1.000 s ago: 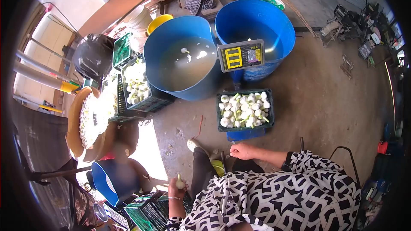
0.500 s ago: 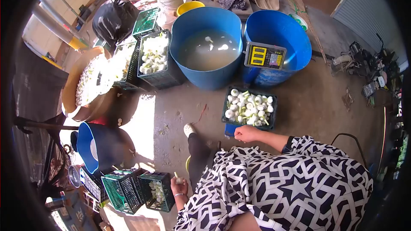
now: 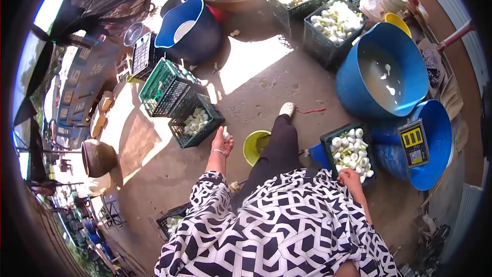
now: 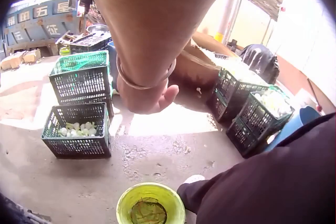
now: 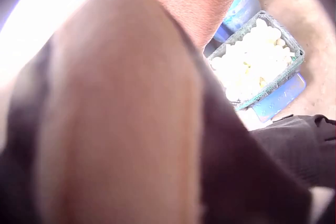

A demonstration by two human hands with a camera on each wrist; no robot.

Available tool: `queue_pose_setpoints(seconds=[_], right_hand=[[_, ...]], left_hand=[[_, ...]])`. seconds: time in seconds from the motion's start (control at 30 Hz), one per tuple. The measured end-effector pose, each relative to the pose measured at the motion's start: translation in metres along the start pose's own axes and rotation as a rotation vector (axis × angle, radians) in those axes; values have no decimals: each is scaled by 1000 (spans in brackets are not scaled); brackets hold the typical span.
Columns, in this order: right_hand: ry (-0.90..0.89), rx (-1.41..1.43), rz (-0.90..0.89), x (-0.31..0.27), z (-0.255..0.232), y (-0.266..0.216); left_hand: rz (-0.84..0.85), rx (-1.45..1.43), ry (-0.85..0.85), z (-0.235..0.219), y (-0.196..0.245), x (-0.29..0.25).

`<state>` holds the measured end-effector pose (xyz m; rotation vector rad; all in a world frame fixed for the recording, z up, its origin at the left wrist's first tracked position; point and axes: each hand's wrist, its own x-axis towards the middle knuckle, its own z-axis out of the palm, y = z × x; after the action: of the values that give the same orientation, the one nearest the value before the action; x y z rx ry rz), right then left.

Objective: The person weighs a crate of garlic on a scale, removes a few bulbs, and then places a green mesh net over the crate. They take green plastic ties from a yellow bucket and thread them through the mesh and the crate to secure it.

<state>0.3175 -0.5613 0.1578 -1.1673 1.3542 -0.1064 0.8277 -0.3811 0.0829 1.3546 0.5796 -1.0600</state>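
In the head view, the left hand (image 3: 222, 143) holds a garlic bulb (image 3: 226, 134) in curled fingers, close to the right side of a dark crate (image 3: 185, 140) with several bulbs in it. The left wrist view shows that hand (image 4: 143, 97) from behind, hiding the bulb. The right hand (image 3: 350, 178), its fingers loosely curled, is beside the near left corner of a crate (image 3: 370, 149) heaped with white garlic (image 3: 353, 155). No thing shows in it. In the right wrist view a blurred forearm hides the hand; the garlic crate (image 5: 295, 65) shows beyond.
A yellow-green bucket (image 3: 249, 150) stands between left hand and legs. Blue tubs (image 3: 353, 92) and a scale display (image 3: 413, 143) are at the right. Stacked green crates (image 3: 154, 92), a dark blue tub (image 3: 174, 25) and full garlic crates (image 3: 323, 46) stand farther off.
The head view has swung left, bringing the low garlic crate and yellow-green bucket nearer its middle. The left hand still grips a bulb; the right hand remains near the heaped crate.
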Motion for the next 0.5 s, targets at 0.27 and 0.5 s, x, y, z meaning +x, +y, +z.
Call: queue_pose_setpoints(seconds=[0.27,0.5], right_hand=[[28,-96,38,-15,-19,13],[98,-348,99,2,-26,-21]], left_hand=[[314,-254,328,-78,148,13],[-305,1161,-73,-52,53,-20]])
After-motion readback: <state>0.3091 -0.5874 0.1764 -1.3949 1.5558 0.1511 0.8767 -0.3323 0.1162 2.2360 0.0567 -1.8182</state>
